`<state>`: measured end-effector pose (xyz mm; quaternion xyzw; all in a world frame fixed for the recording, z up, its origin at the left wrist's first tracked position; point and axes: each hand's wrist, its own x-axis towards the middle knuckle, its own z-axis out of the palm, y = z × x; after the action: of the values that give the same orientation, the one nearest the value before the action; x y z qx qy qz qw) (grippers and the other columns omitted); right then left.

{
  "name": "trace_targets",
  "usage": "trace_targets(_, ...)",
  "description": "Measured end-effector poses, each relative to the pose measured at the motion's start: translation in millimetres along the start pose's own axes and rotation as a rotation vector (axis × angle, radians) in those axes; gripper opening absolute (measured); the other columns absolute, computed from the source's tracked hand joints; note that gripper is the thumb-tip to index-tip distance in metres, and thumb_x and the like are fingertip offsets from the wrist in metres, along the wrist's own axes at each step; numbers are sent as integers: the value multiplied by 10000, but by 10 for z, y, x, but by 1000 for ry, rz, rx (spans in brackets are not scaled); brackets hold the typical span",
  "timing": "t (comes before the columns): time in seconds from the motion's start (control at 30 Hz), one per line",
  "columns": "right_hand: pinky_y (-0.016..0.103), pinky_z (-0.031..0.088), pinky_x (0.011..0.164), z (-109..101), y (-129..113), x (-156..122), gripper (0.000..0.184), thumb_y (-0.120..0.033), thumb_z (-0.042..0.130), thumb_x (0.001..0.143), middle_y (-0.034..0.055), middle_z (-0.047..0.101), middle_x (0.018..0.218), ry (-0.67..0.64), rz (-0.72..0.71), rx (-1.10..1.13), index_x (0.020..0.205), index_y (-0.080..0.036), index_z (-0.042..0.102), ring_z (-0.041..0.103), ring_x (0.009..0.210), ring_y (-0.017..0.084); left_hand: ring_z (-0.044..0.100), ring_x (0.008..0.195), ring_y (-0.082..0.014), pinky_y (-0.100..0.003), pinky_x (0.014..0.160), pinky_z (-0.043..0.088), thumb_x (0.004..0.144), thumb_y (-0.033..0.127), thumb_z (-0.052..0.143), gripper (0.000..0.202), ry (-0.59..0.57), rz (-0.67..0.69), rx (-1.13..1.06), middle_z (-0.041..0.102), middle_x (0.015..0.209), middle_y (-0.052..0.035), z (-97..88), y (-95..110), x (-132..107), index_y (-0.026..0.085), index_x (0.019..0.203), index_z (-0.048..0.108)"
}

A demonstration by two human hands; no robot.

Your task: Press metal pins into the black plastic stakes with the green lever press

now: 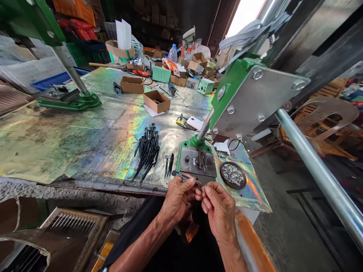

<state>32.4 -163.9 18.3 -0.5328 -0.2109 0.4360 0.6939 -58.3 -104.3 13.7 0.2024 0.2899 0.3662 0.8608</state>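
Note:
My left hand [176, 198] is closed around a slim black plastic stake [181, 175], its flat head pointing up and left. At the stake's other end, the fingertips of my right hand [219, 206] are pinched together; what lies between them is too small to make out. Just beyond my hands stands the steel base plate [188, 165] of a green hand press [235, 94]. A few similar black pieces [169, 165] lie left of the base, beside a larger pile of black stakes [147, 151]. A round brown dish [223, 181] of small silvery metal parts [233, 174] sits to the right.
A second green press [70, 102] stands at the far left. Cardboard boxes [157, 101], green control boxes [161, 74] and clutter fill the back of the table. The press's long metal lever [314, 162] slants down on the right. A plastic chair [326, 117] stands beyond.

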Motion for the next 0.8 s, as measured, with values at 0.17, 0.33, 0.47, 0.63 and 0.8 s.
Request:
trace_targets(0.17, 149, 286, 349, 0, 59, -14, 256, -385, 734, 716, -3, 560, 550, 2, -34, -37, 721, -177, 584, 423, 425, 75, 579, 466, -97, -186, 493, 483, 597, 325, 799, 357, -7, -24, -48, 629, 553, -19, -15, -30, -7, 131, 734, 532)
trace_targets(0.33, 163, 306, 370, 12, 110, -35, 250, -398, 706, 751, -10, 571, 582, 14, -79, -86, 753, -187, 572, 432, 439, 78, 566, 446, -91, -176, 468, 473, 594, 306, 796, 333, -3, -31, -80, 624, 535, -17, -26, -62, -3, 124, 703, 539)
trace_targets(0.47, 197, 359, 407, 54, 156, -75, 258, -432, 673, 771, -10, 580, 585, 117, -191, -234, 751, -193, 576, 445, 441, 91, 564, 456, -88, -173, 454, 477, 579, 269, 802, 322, 56, -42, -144, 620, 544, -11, -26, -113, 7, 128, 674, 528)
trace_targets(0.63, 234, 437, 524, 77, 258, -103, 281, -433, 733, 698, -7, 580, 645, 220, -158, -188, 753, -194, 597, 525, 561, 129, 553, 442, -90, -169, 436, 464, 568, 280, 804, 356, 142, -2, -123, 592, 502, 13, -33, -151, 0, 153, 676, 489)
trace_targets(0.8, 158, 255, 365, 89, 320, -67, 296, -399, 748, 663, -30, 508, 567, 126, 78, 22, 702, -181, 551, 403, 447, 74, 549, 402, -107, -190, 417, 454, 656, 331, 740, 284, 233, 210, 252, 600, 484, 2, -61, -136, -36, 148, 718, 531)
